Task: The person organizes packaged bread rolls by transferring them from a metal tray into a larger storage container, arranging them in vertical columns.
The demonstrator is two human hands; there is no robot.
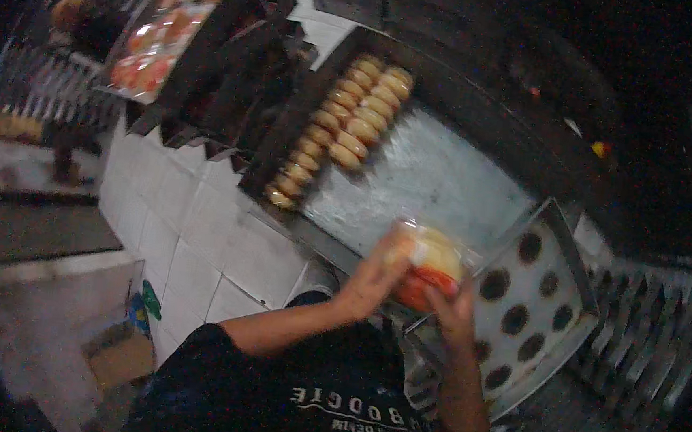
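Observation:
Between both hands is a clear plastic package of round baked goods (437, 263), pale yellow on top and orange-red below. My left hand (378, 273) grips its left side, and my right hand (454, 307) holds the lower right side, thumb across the red part. The image is blurred, so the exact kind of baked goods cannot be told. Beyond the hands lies a dark-edged tray or shallow box with a pale metal bottom (428, 174). Along its far left side stand rows of round, light-brown buns (369, 117), packed on edge.
Right of the hands is a metal tray (580, 332) with dark round marks. At the upper left, a tray holds wrapped red-and-white goods (144, 72). A white tiled floor (198, 229) extends at left, with a cardboard box (119, 353) farther down. Slatted racks (648, 325) stand at right.

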